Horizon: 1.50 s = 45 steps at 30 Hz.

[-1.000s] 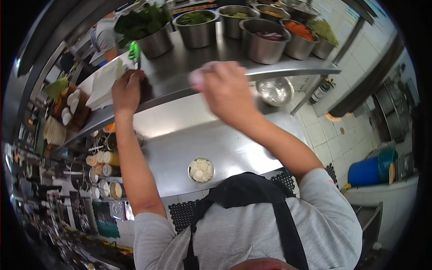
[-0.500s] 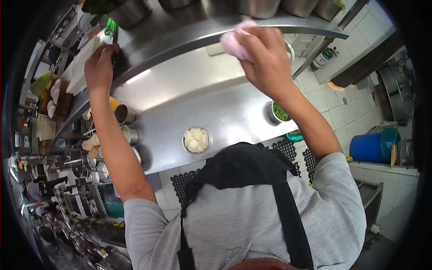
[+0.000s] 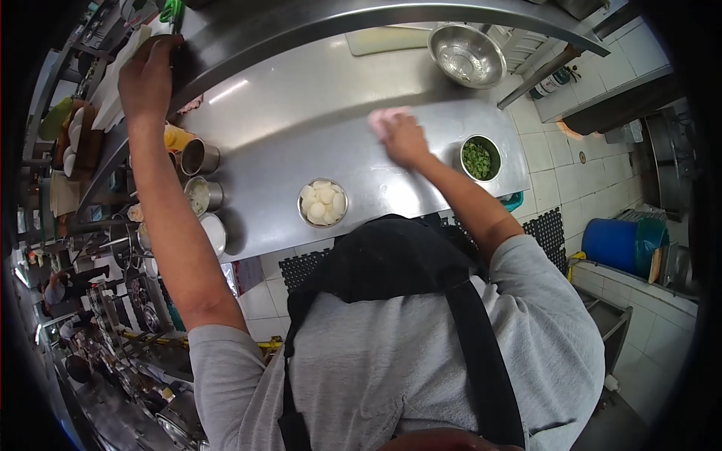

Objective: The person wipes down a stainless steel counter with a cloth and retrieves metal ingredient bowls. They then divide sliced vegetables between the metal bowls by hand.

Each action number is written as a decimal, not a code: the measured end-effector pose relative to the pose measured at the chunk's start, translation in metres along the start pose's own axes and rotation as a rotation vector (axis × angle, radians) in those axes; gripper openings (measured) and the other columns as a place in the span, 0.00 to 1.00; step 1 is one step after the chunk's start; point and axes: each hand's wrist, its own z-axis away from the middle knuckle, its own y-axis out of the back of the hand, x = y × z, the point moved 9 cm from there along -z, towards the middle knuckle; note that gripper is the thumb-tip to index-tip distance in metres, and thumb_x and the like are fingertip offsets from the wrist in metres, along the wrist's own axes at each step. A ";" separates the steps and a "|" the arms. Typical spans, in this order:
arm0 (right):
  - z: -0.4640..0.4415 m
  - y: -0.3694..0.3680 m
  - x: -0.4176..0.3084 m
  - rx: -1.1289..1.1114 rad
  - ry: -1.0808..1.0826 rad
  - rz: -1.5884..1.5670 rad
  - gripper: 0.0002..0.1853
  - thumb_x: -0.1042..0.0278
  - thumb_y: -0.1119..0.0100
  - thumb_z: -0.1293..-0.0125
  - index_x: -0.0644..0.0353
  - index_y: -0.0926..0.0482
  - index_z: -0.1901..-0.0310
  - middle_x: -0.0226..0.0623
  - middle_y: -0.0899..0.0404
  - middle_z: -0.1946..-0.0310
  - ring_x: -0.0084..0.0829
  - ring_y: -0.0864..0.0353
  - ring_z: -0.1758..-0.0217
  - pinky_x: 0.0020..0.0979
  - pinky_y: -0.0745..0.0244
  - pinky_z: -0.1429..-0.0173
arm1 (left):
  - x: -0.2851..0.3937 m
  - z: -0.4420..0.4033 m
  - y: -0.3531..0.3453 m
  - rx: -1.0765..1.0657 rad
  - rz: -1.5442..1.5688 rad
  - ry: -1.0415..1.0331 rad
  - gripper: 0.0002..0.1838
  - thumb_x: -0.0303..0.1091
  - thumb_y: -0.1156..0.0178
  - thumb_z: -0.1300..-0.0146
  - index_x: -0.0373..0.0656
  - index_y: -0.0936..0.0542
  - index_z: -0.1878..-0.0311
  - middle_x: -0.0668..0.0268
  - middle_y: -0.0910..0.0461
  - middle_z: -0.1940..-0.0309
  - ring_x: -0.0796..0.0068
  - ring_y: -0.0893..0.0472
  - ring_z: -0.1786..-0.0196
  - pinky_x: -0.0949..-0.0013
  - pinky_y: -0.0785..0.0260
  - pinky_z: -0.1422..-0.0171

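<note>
My right hand is closed on a pink cloth, low over the steel counter; motion blurs both a little. My left hand is raised at the left end of the overhead steel shelf, its fingers curled at the edge. Just beyond those fingertips are green-handled scissors. A round bowl of pale, rounded pieces sits near the counter's front edge. To the right of my right hand stands a metal container of chopped green herbs.
A steel bowl and a pale cutting board lie at the back under the shelf. Several metal pots line the counter's left side. A blue bin stands off to the right.
My right hand has come down from the shelf to the counter with the pink cloth. The left hand stays by the shelf edge. The view has shifted, showing more of the counter's back.
</note>
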 end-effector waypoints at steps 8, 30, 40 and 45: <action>0.046 0.020 -0.003 -0.235 0.139 0.274 0.12 0.66 0.38 0.30 0.54 0.14 0.48 0.50 0.16 0.47 0.52 0.14 0.44 0.52 0.18 0.41 | -0.010 0.002 -0.003 0.009 0.094 0.069 0.21 0.48 0.44 0.25 0.49 0.07 0.45 0.66 0.09 0.56 0.73 0.14 0.53 0.70 0.26 0.41; 0.031 0.023 0.012 -0.354 0.081 0.416 0.21 0.59 0.30 0.32 0.56 0.17 0.41 0.50 0.19 0.39 0.53 0.17 0.34 0.59 0.19 0.35 | -0.042 0.365 -0.108 -0.104 0.140 0.034 0.34 0.32 0.23 0.37 0.39 0.24 0.28 0.51 0.21 0.33 0.48 0.21 0.31 0.53 0.30 0.23; 0.106 0.009 -0.255 -0.388 0.998 0.075 0.54 0.40 0.13 0.50 0.41 0.29 0.21 0.53 0.38 0.17 0.61 0.41 0.13 0.64 0.30 0.25 | -0.119 0.521 -0.186 0.088 0.899 1.256 0.30 0.55 0.57 0.11 0.44 0.30 0.21 0.54 0.24 0.28 0.63 0.18 0.35 0.58 0.28 0.30; 0.100 -0.011 -0.262 -0.382 1.011 0.037 0.49 0.40 0.17 0.47 0.42 0.27 0.23 0.53 0.36 0.19 0.62 0.39 0.15 0.61 0.27 0.28 | -0.122 0.522 -0.189 0.183 0.947 1.234 0.31 0.56 0.56 0.12 0.44 0.30 0.21 0.54 0.24 0.27 0.62 0.18 0.36 0.56 0.27 0.30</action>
